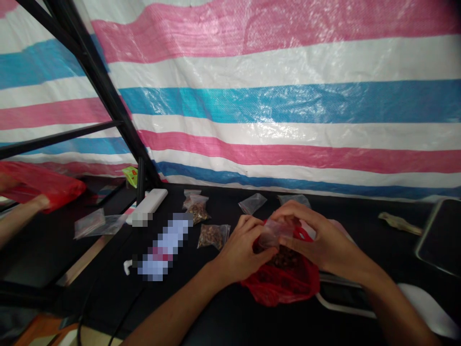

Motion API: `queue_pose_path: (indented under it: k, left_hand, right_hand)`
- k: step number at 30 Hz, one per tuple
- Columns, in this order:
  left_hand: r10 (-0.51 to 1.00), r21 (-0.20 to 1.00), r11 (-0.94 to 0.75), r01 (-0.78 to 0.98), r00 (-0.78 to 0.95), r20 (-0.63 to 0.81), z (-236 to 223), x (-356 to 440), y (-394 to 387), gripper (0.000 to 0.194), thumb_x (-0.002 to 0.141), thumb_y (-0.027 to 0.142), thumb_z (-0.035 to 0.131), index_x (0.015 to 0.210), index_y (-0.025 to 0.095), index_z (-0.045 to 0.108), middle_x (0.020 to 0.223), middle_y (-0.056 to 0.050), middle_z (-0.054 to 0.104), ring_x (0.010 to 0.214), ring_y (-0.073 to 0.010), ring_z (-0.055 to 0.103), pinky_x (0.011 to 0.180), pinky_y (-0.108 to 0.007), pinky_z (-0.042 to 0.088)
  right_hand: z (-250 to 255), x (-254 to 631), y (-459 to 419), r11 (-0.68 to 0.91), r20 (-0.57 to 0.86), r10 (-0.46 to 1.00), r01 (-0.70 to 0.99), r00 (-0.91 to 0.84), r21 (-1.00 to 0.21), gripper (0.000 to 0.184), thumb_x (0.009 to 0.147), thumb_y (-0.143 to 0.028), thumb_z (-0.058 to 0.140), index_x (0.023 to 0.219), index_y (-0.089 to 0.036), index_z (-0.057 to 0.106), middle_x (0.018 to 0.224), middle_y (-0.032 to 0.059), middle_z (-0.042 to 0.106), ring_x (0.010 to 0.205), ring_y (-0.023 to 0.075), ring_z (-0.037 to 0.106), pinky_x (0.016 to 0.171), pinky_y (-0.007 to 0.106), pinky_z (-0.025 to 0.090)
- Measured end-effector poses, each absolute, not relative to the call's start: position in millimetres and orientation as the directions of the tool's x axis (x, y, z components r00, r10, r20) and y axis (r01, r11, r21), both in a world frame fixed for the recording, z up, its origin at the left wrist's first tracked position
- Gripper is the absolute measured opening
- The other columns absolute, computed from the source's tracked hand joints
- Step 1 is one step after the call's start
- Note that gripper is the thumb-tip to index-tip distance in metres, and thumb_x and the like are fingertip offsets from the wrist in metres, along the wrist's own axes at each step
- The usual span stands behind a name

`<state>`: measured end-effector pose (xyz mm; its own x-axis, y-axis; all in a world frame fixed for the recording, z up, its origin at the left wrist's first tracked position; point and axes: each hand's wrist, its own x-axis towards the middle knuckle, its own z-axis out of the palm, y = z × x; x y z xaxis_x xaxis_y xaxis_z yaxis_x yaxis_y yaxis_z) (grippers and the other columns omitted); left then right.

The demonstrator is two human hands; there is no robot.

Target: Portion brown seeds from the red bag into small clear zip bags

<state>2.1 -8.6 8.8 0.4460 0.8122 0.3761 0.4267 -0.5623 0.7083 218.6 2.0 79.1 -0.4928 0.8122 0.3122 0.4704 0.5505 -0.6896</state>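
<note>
My left hand (240, 250) and my right hand (317, 238) pinch a small clear plastic bag (272, 232) between them. It is held over an open red plastic bag (277, 286) on the black table. Dark brown dried pieces (284, 258) lie inside the red bag; their kind is too blurred to tell. Left of my left hand rests a filled zip bag (212, 236) of brown pieces. Behind it sits another filled zip bag (197, 211). Flat clear bags (252, 203) lie beyond my hands. How full the pinched bag is, I cannot make out.
A white-rimmed device (345, 295) and a white rounded object (425, 307) sit by my right forearm. A dark tablet-like object (441, 238) lies far right. A white power strip (153, 202) is at left. Another person's hand (40, 203) holds a red bag (66, 190) beyond the black frame (108, 98).
</note>
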Motion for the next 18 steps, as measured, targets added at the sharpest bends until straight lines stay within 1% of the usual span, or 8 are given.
queue_pose_path:
  k: [2,4,7,9,11,12,15,18]
  left_hand:
    - [0.803,0.706,-0.573,0.416,0.456,0.384,9,3,-9,0.016,0.092,0.031,0.073,0.106,0.022,0.069,0.105,-0.004,0.067,0.113,-0.0223,0.053,0.1,-0.036,0.048]
    - [0.801,0.696,-0.579,0.425,0.455,0.388,11,3,-9,0.023,0.091,0.033,0.074,0.111,0.023,0.068,0.104,-0.003,0.068,0.112,-0.0226,0.054,0.099,-0.036,0.049]
    - [0.837,0.656,-0.547,0.52,0.358,0.415,17,1,-10,0.049,0.088,0.04,0.076,0.131,0.025,0.059,0.125,-0.007,0.064,0.122,-0.027,0.052,0.107,-0.042,0.046]
    - [0.882,0.633,-0.466,0.619,0.268,0.387,23,-3,-10,0.044,0.093,0.04,0.066,0.133,0.024,0.054,0.127,-0.009,0.062,0.118,-0.0283,0.057,0.104,-0.044,0.048]
    - [0.926,0.599,-0.368,0.711,0.226,0.301,27,-9,-10,0.035,0.097,0.037,0.056,0.131,0.025,0.053,0.121,-0.008,0.062,0.101,-0.027,0.065,0.092,-0.044,0.052]
    - [0.939,0.579,-0.341,0.741,0.237,0.25,27,-12,-10,0.036,0.096,0.035,0.056,0.131,0.026,0.052,0.12,-0.008,0.062,0.092,-0.026,0.067,0.086,-0.042,0.053]
    - [0.923,0.587,-0.369,0.72,0.36,0.139,25,-18,-10,0.045,0.088,0.023,0.061,0.131,0.029,0.051,0.122,-0.007,0.059,0.083,-0.0229,0.067,0.079,-0.038,0.052]
    - [0.879,0.74,-0.412,0.532,0.447,0.168,16,-17,-7,0.049,0.08,0.003,0.053,0.123,0.028,0.054,0.119,-0.004,0.058,0.097,-0.0199,0.065,0.088,-0.033,0.052]
  right_hand:
    - [79,218,2,0.547,0.339,0.82,0.457,-0.461,-0.702,0.011,0.092,-0.028,0.071,0.103,-0.028,0.068,0.092,-0.0012,0.067,0.08,0.0148,0.062,0.073,0.026,0.05]
    - [78,219,3,0.549,0.389,0.826,0.427,-0.407,-0.718,0.002,0.094,-0.028,0.069,0.095,-0.026,0.069,0.084,-0.0014,0.064,0.074,0.0141,0.058,0.067,0.026,0.048]
    - [73,222,10,0.539,0.463,0.842,0.406,-0.277,-0.738,0.008,0.094,-0.033,0.07,0.095,-0.026,0.069,0.085,0.0001,0.066,0.075,0.0154,0.06,0.067,0.028,0.049]
    - [68,225,16,0.501,0.481,0.862,0.403,-0.158,-0.766,0.014,0.092,-0.037,0.071,0.099,-0.025,0.068,0.089,0.0015,0.068,0.077,0.0169,0.063,0.069,0.029,0.051]
    - [62,229,24,0.45,0.469,0.881,0.409,-0.059,-0.794,0.019,0.091,-0.042,0.071,0.099,-0.025,0.065,0.089,0.0022,0.07,0.076,0.0185,0.066,0.069,0.031,0.053]
    - [58,230,27,0.429,0.464,0.885,0.433,-0.027,-0.793,0.02,0.091,-0.043,0.07,0.098,-0.025,0.064,0.088,0.0022,0.07,0.076,0.0192,0.067,0.07,0.032,0.054]
    - [47,234,35,0.356,0.435,0.9,0.607,-0.019,-0.711,0.018,0.094,-0.044,0.064,0.097,-0.026,0.064,0.089,0.0025,0.072,0.079,0.0213,0.069,0.073,0.035,0.054]
    - [39,237,39,0.344,0.423,0.9,0.767,-0.105,-0.542,0.018,0.096,-0.041,0.059,0.102,-0.026,0.066,0.099,0.006,0.073,0.087,0.0249,0.069,0.082,0.04,0.055]
